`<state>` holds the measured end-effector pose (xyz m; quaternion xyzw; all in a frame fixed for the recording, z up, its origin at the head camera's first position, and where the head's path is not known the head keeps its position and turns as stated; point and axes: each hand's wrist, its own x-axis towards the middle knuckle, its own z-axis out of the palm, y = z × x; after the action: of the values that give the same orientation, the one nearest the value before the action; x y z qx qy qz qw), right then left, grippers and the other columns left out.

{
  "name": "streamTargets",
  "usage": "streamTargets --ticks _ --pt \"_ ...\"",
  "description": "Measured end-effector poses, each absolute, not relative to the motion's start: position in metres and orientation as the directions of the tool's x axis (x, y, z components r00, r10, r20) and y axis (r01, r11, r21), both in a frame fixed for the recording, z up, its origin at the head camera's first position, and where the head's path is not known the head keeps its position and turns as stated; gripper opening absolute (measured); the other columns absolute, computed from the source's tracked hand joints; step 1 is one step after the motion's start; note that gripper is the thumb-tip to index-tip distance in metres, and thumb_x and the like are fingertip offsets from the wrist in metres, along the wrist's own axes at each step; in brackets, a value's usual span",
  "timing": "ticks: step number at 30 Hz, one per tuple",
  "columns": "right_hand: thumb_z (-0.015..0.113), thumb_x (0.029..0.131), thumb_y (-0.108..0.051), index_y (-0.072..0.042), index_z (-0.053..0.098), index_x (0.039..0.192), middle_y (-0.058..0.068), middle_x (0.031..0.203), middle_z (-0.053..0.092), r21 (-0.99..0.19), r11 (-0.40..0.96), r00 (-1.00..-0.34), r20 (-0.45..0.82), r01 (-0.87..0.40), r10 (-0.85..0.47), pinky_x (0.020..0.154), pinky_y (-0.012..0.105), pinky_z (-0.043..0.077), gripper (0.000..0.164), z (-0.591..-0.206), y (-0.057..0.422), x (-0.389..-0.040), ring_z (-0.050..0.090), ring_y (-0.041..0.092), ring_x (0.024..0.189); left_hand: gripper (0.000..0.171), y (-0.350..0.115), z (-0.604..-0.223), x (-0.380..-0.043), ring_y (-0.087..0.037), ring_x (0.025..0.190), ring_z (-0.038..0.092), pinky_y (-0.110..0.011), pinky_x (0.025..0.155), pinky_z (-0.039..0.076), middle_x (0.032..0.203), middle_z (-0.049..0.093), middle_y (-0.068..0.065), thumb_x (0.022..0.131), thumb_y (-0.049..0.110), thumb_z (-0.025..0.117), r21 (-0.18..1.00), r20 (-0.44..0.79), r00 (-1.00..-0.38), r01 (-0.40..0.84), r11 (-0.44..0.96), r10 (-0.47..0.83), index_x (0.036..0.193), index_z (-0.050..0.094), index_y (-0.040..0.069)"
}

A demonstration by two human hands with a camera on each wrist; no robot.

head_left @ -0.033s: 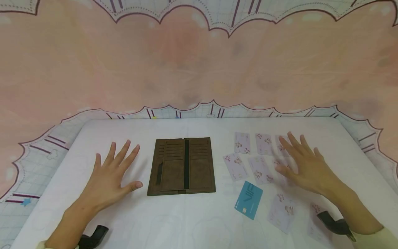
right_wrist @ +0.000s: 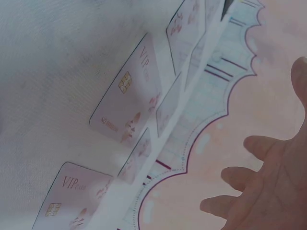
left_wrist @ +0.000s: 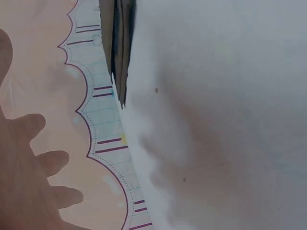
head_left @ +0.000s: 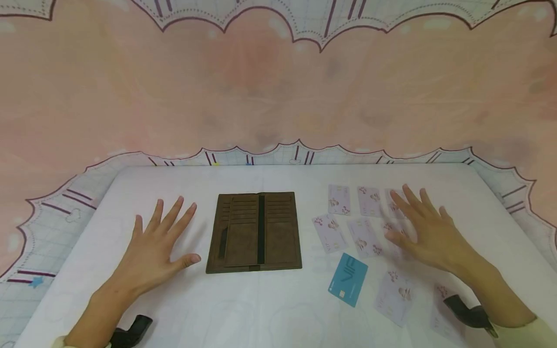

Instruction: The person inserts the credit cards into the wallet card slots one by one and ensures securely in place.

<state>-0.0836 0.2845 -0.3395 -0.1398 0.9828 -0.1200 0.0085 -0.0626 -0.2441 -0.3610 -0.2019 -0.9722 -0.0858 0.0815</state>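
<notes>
A brown wallet (head_left: 243, 241) lies unfolded in the middle of the white table, its card slots facing up. To its left hovers my left hand (head_left: 152, 256), fingers spread and holding nothing; the wallet's edge (left_wrist: 115, 48) shows in the left wrist view. Over the pale pink cards on the right, my right hand (head_left: 428, 237) is spread with nothing held, partly covering some of them. A blue VIP card (head_left: 348, 280) lies between the wallet and that hand. Pink VIP cards (right_wrist: 129, 96) with gold chips lie flat in the right wrist view.
The white table (head_left: 261, 309) ends at a back edge against a peach cloth (head_left: 261, 96) with a scalloped, striped border. A black strap-like piece (head_left: 132, 331) sits by the left wrist, and a similar black piece (head_left: 470, 311) by the right wrist.
</notes>
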Motion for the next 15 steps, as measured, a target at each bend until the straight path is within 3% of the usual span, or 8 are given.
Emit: streamTargets --ticks 8,15 --pt "0.057 0.089 -0.055 -0.019 0.011 0.155 0.017 0.158 0.006 -0.23 0.933 -0.961 0.028 -0.276 -0.277 0.1 0.076 0.002 0.088 -0.3407 0.2877 -0.0831 -0.001 0.046 0.141 0.1 -0.2434 -0.3586 -0.0638 -0.044 0.142 0.006 -0.075 0.101 0.001 0.159 0.014 -0.01 0.078 0.061 0.065 0.117 0.212 -0.894 0.423 0.898 0.394 0.155 0.01 0.028" --pt "0.057 0.089 -0.052 -0.019 0.013 0.155 0.015 0.159 0.007 -0.306 0.914 -0.963 0.05 -0.266 -0.264 0.102 0.075 0.002 0.086 -0.3431 0.2832 -0.0804 0.0 0.044 0.142 0.101 -0.2398 -0.3547 -0.0641 -0.042 0.143 0.003 -0.075 0.102 0.001 0.159 0.014 -0.01 0.078 0.06 0.065 0.125 0.227 -0.89 0.43 0.894 0.396 0.155 0.009 0.028"
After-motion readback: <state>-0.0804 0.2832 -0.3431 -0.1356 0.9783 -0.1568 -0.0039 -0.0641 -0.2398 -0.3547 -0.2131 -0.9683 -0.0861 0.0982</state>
